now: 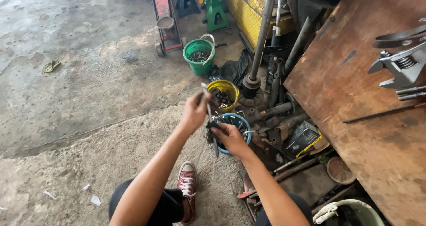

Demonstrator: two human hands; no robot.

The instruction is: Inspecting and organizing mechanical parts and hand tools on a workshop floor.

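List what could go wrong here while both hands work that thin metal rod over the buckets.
1. The thin metal rod is held only at its ends, by the left hand and right hand; a slipped grip could drop it into the blue bucket of parts.
2. Its lower tip hangs above the red sneaker and might strike the foot.
3. Scrap bars crowd the floor beside the right leg, a likely trip hazard.
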